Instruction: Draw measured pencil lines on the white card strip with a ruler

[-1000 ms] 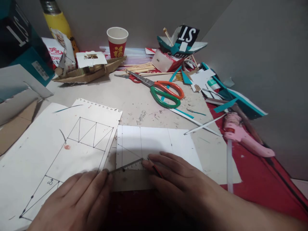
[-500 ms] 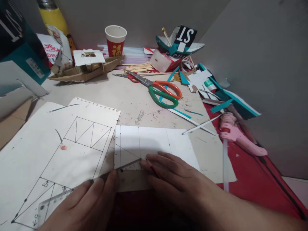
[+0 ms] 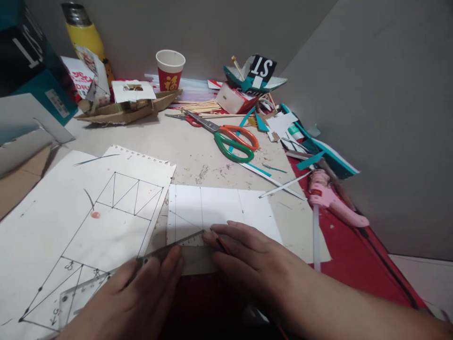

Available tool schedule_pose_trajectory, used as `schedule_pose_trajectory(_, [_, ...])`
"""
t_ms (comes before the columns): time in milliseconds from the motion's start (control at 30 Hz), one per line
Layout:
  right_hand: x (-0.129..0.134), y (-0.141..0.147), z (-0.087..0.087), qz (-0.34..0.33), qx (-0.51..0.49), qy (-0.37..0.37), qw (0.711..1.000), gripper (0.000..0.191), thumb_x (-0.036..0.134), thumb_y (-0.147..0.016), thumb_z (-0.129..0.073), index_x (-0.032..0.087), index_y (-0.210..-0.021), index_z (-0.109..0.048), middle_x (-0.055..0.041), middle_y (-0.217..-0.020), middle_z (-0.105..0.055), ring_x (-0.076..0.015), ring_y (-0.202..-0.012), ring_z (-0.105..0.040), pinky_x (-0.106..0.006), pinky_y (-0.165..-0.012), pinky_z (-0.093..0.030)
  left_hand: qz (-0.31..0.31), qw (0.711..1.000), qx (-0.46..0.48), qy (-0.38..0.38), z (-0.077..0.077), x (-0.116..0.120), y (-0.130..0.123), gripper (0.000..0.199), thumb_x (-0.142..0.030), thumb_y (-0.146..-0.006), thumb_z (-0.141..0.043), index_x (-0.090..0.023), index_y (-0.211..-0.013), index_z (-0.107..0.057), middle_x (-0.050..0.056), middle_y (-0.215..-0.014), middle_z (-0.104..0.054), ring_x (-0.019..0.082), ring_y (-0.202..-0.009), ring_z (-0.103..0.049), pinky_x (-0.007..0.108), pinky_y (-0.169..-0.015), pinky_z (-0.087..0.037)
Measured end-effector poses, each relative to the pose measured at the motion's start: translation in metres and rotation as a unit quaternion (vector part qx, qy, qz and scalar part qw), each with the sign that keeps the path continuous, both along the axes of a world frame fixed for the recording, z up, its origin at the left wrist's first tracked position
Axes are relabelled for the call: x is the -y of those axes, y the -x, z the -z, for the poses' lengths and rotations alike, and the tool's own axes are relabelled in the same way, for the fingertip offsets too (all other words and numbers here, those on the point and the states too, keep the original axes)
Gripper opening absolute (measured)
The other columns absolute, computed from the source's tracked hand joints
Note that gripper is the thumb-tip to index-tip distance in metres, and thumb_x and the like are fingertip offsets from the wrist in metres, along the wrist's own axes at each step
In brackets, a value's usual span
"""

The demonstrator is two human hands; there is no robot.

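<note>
1. Clock read from mid-view. White card lies just below centre, toward 6, pencil-thin lines across it; its near right part is covered by a hand.
2. Left hand, about 7:30: fingers spread over the middle of a clear ruler, pressing it down. Thumb not made out, so cannot tell whether the hand closes around it. Wrist cut off at bottom edge.
3. Ruler slants from 8 o'clock up to the card's near edge, one end by the right fingertips. Middle hidden under the left hand; markings partly legible at best.
4. Right hand, about 5:30, near the left but apart: thumb and fingers pinch a slim dark-and-red pen. Pen tip not clear among the fingers.
5. Drawing sheet, 8 to 9: ruled outline with zigzag diagonals, lower part beneath ruler and left hand, cut off at the left.
6. Scissors near 12, blades parted only slightly if at all; pink glue gun between 3 and 4.
7. Pale patch under the right forearm: too dark to identify.
</note>
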State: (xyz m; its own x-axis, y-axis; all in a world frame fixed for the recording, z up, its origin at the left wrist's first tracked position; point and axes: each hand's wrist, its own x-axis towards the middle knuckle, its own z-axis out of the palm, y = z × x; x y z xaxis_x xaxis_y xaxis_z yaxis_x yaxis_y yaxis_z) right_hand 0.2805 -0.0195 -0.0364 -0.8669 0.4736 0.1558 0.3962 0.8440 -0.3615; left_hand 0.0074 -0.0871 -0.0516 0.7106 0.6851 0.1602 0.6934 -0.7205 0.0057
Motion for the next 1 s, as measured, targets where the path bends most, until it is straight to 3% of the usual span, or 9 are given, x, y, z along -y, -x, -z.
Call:
schedule_pose_trajectory(233, [-0.016, -0.004, -0.03, 0.01, -0.018, 0.086, 0.996, 0.035, 0.01, -0.101, -0.042, 0.017, -0.131, -0.06, -0.0138, -0.127, -0.073, -0.0213, -0.122, -0.067, -0.033, -0.103, -0.056, 0.015, 0.996, 0.061, -0.062, 0.0, -0.002, -0.005, 0.041, -0.005, -0.097, -0.035, -0.012, -0.116, -0.071, 0.007, -0.118, -0.077, 0.021, -0.11, -0.06, 0.031, -0.102, -0.042])
schedule_pose_trajectory(367, [-0.029, 0.007, -0.042, 0.012, -0.098, 0.181, 0.979, 0.029, 0.027, -0.107, -0.046, 0.021, -0.13, -0.061, -0.0068, -0.104, -0.077, -0.016, -0.092, -0.074, -0.023, -0.079, -0.059, 0.012, 0.995, 0.071, -0.071, 0.002, 0.0, -0.004, 0.038, -0.01, -0.1, -0.037, -0.01, -0.119, -0.07, 0.008, -0.122, -0.075, 0.021, -0.117, -0.058, 0.032, -0.107, -0.038])
schedule_pose_trajectory(467, [-0.037, 0.026, -0.036, 0.032, -0.12, 0.281, 0.952, 0.023, 0.025, -0.106, -0.049, 0.017, -0.113, -0.071, -0.0057, -0.094, -0.075, -0.0136, -0.082, -0.071, -0.021, -0.072, -0.057, 0.009, 0.996, 0.058, -0.074, 0.006, 0.002, -0.004, 0.039, -0.012, -0.1, -0.037, -0.011, -0.119, -0.072, 0.008, -0.124, -0.075, 0.022, -0.119, -0.059, 0.033, -0.106, -0.038])
schedule_pose_trajectory(633, [-0.044, 0.053, -0.007, 0.093, -0.173, 0.38, 0.904, 0.015, 0.019, -0.096, -0.059, 0.012, -0.094, -0.072, -0.0041, -0.077, -0.071, -0.0123, -0.066, -0.062, -0.022, -0.059, -0.05, 0.023, 0.991, 0.035, -0.126, 0.008, 0.002, -0.007, 0.044, -0.009, -0.099, -0.035, -0.01, -0.114, -0.076, 0.009, -0.122, -0.076, 0.024, -0.118, -0.061, 0.037, -0.108, -0.035])
schedule_pose_trajectory(767, [-0.045, 0.06, 0.005, 0.093, -0.178, 0.396, 0.896, 0.013, 0.021, -0.093, -0.061, 0.013, -0.09, -0.071, -0.0022, -0.071, -0.067, -0.0108, -0.06, -0.054, -0.021, -0.053, -0.045, 0.008, 0.996, 0.017, -0.088, 0.006, 0.003, -0.009, 0.046, -0.009, -0.099, -0.034, -0.011, -0.113, -0.077, 0.01, -0.125, -0.075, 0.025, -0.123, -0.057, 0.038, -0.114, -0.03])
schedule_pose_trajectory(1000, [-0.045, 0.061, 0.007, 0.08, -0.177, 0.406, 0.893, 0.015, 0.023, -0.095, -0.059, 0.014, -0.089, -0.07, -0.0018, -0.07, -0.066, -0.011, -0.058, -0.052, -0.022, -0.052, -0.044, 0.001, 0.997, 0.013, -0.072, 0.013, 0.008, -0.009, 0.04, -0.016, -0.101, -0.04, -0.011, -0.12, -0.075, 0.01, -0.13, -0.072, 0.025, -0.126, -0.055, 0.035, -0.114, -0.031])
